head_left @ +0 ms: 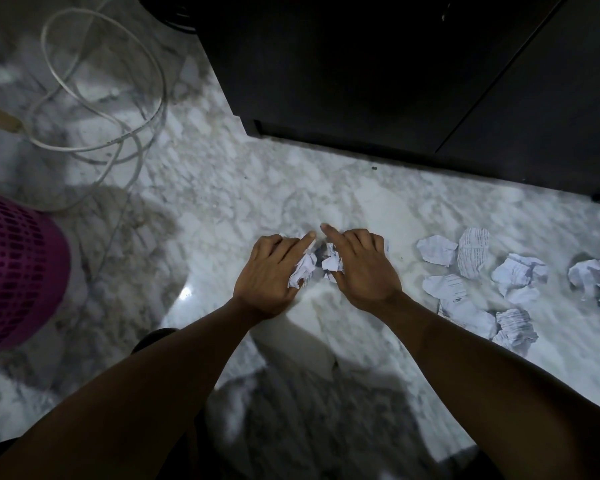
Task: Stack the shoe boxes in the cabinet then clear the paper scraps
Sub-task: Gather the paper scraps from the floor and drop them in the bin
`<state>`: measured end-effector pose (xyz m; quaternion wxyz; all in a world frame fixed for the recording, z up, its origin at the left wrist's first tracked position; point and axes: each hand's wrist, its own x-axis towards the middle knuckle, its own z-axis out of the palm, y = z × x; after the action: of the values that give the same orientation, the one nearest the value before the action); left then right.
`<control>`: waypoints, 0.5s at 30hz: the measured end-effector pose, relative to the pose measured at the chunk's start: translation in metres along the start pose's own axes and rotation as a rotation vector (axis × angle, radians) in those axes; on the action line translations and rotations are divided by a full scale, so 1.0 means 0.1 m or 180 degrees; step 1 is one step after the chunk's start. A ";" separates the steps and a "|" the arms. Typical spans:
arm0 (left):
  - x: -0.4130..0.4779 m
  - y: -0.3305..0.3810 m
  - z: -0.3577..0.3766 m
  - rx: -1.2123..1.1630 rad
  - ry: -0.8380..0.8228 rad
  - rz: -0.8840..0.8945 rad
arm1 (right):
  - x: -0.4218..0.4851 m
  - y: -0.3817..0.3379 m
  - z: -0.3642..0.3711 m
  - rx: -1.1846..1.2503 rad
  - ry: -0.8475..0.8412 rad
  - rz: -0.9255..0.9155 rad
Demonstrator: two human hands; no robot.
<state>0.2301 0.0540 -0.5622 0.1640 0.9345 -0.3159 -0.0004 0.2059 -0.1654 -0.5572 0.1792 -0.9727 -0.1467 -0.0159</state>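
Both my hands are low over the marble floor, side by side in front of the dark cabinet [378, 81]. My left hand [269, 271] grips a crumpled paper scrap [303, 270] under its curled fingers, index finger pointing forward. My right hand [362, 268] grips another crumpled scrap [331, 263] the same way. The two index fingertips almost meet. Several more crumpled printed paper scraps [471, 258] lie scattered on the floor to the right of my right hand. No shoe boxes are in view; the cabinet doors look closed.
A purple perforated plastic basket [11, 268] stands at the left edge. A white cable [118, 98] loops on the floor at the upper left. The cabinet base runs diagonally across the top right. Marble floor [222, 188] lies between basket and hands.
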 end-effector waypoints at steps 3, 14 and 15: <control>-0.02 0.00 0.02 -0.0017 0.0064 0.0041 | 0.00 0.01 0.02 0.0005 0.0060 -0.0002; 0.01 -0.03 -0.02 -0.0352 -0.0041 -0.0102 | 0.03 -0.03 -0.02 0.0103 -0.0046 0.0173; 0.01 -0.02 -0.04 -0.0436 0.0008 -0.0142 | 0.03 -0.04 -0.04 0.0064 -0.0083 0.0195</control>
<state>0.2324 0.0558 -0.5592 0.2280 0.9279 -0.2940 -0.0245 0.2076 -0.1626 -0.5524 0.1875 -0.9750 -0.1193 0.0038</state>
